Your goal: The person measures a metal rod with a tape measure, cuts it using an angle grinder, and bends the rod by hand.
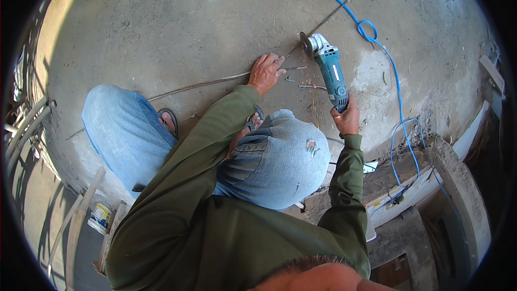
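Note:
My right hand (346,116) is wrapped round the rear end of a teal angle grinder (332,75) with a silver head. Its dark cutting disc (305,44) stands on edge at a thin metal rod (326,20) lying on the concrete. Left of the disc, my left hand (264,73) presses down on the rod, fingers bent over it near the cutting spot. A second long thin rod (199,84) runs along the ground and passes beneath that hand. Tiny orange specks show below the disc. The underside of my left hand is hidden.
A blue cable (397,75) loops down the right side. Short metal offcuts (312,87) lie beside the grinder. Concrete ledges (458,194) stand at lower right. Wooden poles (78,221) and a small white-and-yellow bucket (100,216) are at lower left. My sandalled foot (168,120) is near the rod.

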`<state>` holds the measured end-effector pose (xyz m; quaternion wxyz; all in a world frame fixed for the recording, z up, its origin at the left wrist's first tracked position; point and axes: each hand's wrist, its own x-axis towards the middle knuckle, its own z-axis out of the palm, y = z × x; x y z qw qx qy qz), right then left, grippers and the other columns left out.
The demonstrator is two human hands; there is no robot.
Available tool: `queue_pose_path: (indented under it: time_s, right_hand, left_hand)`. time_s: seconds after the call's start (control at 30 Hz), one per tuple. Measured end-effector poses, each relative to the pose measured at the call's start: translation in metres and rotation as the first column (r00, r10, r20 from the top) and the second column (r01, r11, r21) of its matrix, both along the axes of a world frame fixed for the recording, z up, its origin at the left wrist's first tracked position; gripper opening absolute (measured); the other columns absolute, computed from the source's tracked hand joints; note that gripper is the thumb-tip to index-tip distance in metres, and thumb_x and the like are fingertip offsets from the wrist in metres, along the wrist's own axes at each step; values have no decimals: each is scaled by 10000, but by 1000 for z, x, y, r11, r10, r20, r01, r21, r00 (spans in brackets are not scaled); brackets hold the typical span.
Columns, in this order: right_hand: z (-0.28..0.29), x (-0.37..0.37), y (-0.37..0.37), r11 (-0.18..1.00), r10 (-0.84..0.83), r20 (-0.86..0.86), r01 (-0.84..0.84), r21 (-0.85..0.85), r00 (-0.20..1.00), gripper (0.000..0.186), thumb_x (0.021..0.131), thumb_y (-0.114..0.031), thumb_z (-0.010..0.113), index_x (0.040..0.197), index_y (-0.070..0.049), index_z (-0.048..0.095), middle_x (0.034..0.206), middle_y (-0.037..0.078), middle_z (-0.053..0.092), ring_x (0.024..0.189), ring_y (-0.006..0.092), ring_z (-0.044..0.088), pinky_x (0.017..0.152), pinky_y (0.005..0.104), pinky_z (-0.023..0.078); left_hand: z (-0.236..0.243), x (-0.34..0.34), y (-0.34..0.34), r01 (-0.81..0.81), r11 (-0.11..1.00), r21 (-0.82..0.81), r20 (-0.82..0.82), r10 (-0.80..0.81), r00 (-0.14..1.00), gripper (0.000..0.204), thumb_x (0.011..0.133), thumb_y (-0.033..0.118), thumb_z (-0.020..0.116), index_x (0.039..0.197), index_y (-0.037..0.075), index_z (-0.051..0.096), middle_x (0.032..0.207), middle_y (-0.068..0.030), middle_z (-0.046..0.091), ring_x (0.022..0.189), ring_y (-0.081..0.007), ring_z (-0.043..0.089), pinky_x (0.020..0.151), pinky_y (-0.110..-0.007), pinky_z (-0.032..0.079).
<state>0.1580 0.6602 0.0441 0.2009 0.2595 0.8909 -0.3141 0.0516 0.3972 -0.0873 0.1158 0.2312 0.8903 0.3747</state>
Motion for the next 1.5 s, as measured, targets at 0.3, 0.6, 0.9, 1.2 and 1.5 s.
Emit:
queue_pose_path:
  time_s: [0.3, 0.6, 0.9, 1.2, 1.5]
  right_hand:
    - [13, 15, -4, 995, -95, -95, 91, -51, 991, 615, 664, -119, 678, 1233, 15, 488, 843, 192, 642, 703, 266, 638, 710, 355, 510]
    - [20, -1, -4, 996, -50, -68, 44, -81, 996, 617, 660, -112, 682, 1233, 13, 492, 865, 176, 637, 727, 225, 624, 713, 334, 505]
    - [44, -27, 8, 996, 54, -154, -65, -64, 987, 626, 661, -90, 678, 1246, -11, 472, 829, 180, 625, 702, 219, 623, 684, 331, 505]
    - [72, -47, 6, 992, 125, -162, -122, 25, 979, 643, 655, -79, 684, 1254, 1, 464, 847, 206, 634, 724, 292, 658, 689, 355, 515]
    - [75, -56, 14, 985, 172, -96, -169, 46, 980, 667, 645, -81, 691, 1266, 2, 459, 897, 229, 639, 793, 352, 666, 728, 379, 516]
  left_hand:
    - [1, -4, 4, -111, 994, 18, 122, 108, 987, 335, 782, 211, 709, 1078, 61, 661, 1005, -107, 584, 965, -299, 550, 836, -393, 454]
    - [0, -10, 18, -174, 981, -86, 72, 180, 981, 132, 832, 115, 574, 947, 64, 614, 938, -138, 589, 930, -313, 569, 809, -422, 452]
    - [10, -18, 18, -253, 950, 182, 279, 197, 940, 178, 886, 128, 529, 1017, 32, 601, 988, -187, 608, 916, -393, 592, 796, -459, 477]
    - [9, -26, 11, -185, 960, 211, 276, 123, 953, 226, 889, 117, 522, 1075, 44, 628, 980, -157, 611, 909, -371, 598, 779, -436, 488]
    - [14, -27, 12, -196, 955, 222, 279, 130, 951, 225, 884, 138, 530, 1055, 42, 641, 1008, -159, 632, 912, -377, 613, 782, -436, 501]
